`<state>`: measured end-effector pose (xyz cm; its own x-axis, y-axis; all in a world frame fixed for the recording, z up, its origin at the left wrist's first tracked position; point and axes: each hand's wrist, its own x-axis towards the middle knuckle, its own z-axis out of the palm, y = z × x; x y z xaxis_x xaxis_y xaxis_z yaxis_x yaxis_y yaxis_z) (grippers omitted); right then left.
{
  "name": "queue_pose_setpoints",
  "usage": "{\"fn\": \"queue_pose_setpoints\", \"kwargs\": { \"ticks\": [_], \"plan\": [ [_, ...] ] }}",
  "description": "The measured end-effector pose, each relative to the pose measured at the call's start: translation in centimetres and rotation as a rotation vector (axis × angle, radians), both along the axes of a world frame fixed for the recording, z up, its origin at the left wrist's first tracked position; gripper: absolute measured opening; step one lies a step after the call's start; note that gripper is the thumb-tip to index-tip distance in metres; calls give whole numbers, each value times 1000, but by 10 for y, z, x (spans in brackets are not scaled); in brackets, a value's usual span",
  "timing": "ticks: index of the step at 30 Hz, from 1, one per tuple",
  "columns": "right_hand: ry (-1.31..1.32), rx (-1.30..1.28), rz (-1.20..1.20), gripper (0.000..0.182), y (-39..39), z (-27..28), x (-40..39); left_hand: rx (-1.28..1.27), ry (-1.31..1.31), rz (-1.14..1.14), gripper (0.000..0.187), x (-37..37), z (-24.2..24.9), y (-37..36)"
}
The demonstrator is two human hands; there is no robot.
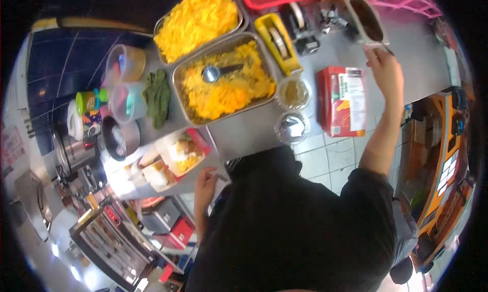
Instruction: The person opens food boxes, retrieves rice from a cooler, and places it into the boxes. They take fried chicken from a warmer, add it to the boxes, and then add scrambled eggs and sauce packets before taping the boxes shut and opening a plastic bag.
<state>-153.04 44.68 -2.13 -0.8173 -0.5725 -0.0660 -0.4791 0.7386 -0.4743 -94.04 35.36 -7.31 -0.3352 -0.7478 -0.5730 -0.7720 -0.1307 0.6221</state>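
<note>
Where the left end of the bench (423,72) met a blue tiled wall (53,70), clear plastic tubs (127,63) stood near a dark round pot (121,137). A crumpled dark green cloth (156,96) lay to their right. Towards the near edge, an open carton (184,153) held white and yellow food, with red showing on its flaps. Just right of the carton, the left hand (204,186) was partly curled; whether it gripped the small dark item by its fingers could not be told.

Two metal trays (179,105) of yellow food filled the middle, one reaching towards the far edge, the other holding a dark-handled utensil (211,73). Next came a yellow tape dispenser (278,44), two round, shiny containers (293,127) and, by the near edge, a red and white box (341,101). Towards the far right corner, the right hand (385,70) gripped the near end of a narrow container (367,20) with dark contents.
</note>
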Motion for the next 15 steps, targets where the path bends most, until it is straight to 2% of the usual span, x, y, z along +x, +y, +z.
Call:
{"fn": "queue_pose_setpoints", "kwargs": {
  "ticks": [2, 3, 5, 7, 8, 10, 11, 13, 15],
  "plan": [
    [-295, -239, 8, 43, -2, 36, 49, 73, -53, 38, 27, 1, -3, 1],
    [-322, -235, -32, 43, 1, 39, 65, 81, -86, 4, 27, 0, -4, 0],
    [-516, -489, 254, 36, 15, 41, 95, 143, 11, -13, 27, -4, -5, 1],
    [-510, -606, 308, 23, 23, 31, 120, 119, -35, -157, 26, -23, 6, -2],
    [-498, -624, 267, 23, 31, 32, 132, 80, -47, -266, 25, -29, 11, -5],
    [-672, -504, 234, 25, 50, 38, 151, -1, -18, -432, 24, -17, -3, -21],
    [-642, -528, 211, 25, 63, 39, 160, -63, 6, -542, 23, -8, -10, -28],
    [-520, -662, 296, 26, 85, 45, 181, -115, 51, -567, 22, -14, 3, -26],
    [-485, -693, 283, 28, 108, 61, 200, -150, 102, -545, 19, -7, 8, -18]
  ]
}}
